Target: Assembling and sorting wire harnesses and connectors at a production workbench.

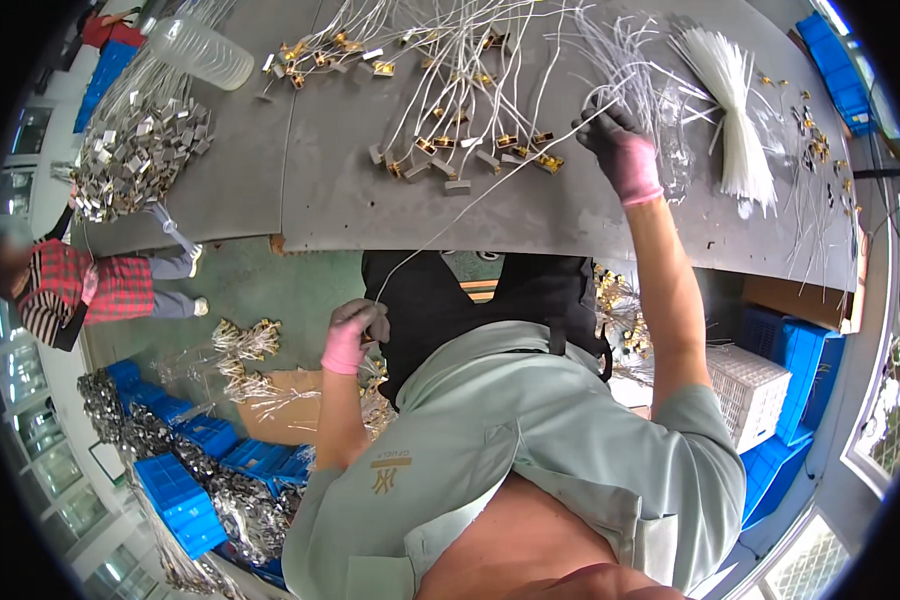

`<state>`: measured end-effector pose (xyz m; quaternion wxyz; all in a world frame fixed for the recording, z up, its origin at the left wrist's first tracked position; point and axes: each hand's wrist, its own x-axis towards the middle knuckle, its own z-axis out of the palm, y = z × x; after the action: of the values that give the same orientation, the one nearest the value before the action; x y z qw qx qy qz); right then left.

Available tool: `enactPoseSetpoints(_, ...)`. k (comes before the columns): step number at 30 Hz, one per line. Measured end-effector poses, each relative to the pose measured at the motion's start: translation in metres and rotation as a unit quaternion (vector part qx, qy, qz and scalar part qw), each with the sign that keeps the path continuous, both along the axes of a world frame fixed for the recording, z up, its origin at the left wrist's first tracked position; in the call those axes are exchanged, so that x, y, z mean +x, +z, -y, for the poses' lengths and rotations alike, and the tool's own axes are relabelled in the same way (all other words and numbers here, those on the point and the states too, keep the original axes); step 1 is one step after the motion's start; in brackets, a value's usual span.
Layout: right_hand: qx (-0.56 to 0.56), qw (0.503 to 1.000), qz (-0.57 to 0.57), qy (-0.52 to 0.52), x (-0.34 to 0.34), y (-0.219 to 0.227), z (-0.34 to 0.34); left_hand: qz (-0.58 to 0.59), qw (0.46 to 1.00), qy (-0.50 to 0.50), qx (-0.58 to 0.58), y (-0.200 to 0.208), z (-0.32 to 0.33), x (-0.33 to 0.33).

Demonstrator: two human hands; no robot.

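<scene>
A thin white wire (470, 206) stretches in a long slant across the front edge of the grey table. Its lower end is in my left hand (354, 336), closed at thigh height in front of the table. At the upper end, the gloved fingers of my right hand (622, 156) are closed on the wire over the tabletop. Both gloves are pink with dark grey fingers. Beside my right hand lie loose clear-white wires (620, 60). Left of it, wires with small brass-coloured and grey metal end pieces (440, 160) are spread out.
A tied white wire bundle (735, 120) lies right on the table (350, 215). A heap of metal-ended wires (140, 155) and a clear plastic bottle (200, 52) are left. Blue crates (180, 500) and a white basket (745, 390) stand below. A person (90, 285) stands at left.
</scene>
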<state>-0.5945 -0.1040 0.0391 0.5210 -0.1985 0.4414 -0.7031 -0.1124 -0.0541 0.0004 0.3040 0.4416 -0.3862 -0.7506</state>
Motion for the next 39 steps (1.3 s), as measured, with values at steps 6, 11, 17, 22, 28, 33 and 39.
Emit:
enactPoseSetpoints(6, -0.032, 0.996, -0.002, -0.081, -0.003, 0.013, 0.005, 0.091, 0.995, 0.019, -0.036, -0.003, -0.003, 0.002)
enactPoseSetpoints(11, -0.049, 0.99, -0.01, -0.128, -0.003, 0.025, 0.005, 0.062, 0.996, 0.066, -0.009, -0.002, -0.005, 0.004)
enactPoseSetpoints(17, -0.03, 0.994, -0.055, -0.087, 0.022, 0.029, 0.004, 0.061, 0.994, 0.082, -0.028, 0.002, -0.002, 0.004)
enactPoseSetpoints(22, -0.019, 0.999, 0.02, -0.034, 0.043, 0.024, 0.004, 0.029, 0.998, 0.055, -0.019, 0.017, 0.005, -0.007)
enactPoseSetpoints(28, 0.004, 0.996, -0.075, 0.051, 0.044, 0.051, 0.008, 0.123, 0.988, -0.093, -0.009, 0.039, 0.01, -0.037)
enactPoseSetpoints(33, 0.036, 0.955, -0.207, 0.211, 0.091, 0.047, -0.003, 0.04, 0.988, -0.149, -0.016, 0.047, 0.022, -0.079)
enactPoseSetpoints(39, 0.04, 0.965, -0.137, 0.219, 0.101, 0.047, -0.002, -0.072, 0.995, -0.059, 0.026, 0.048, 0.03, -0.108)
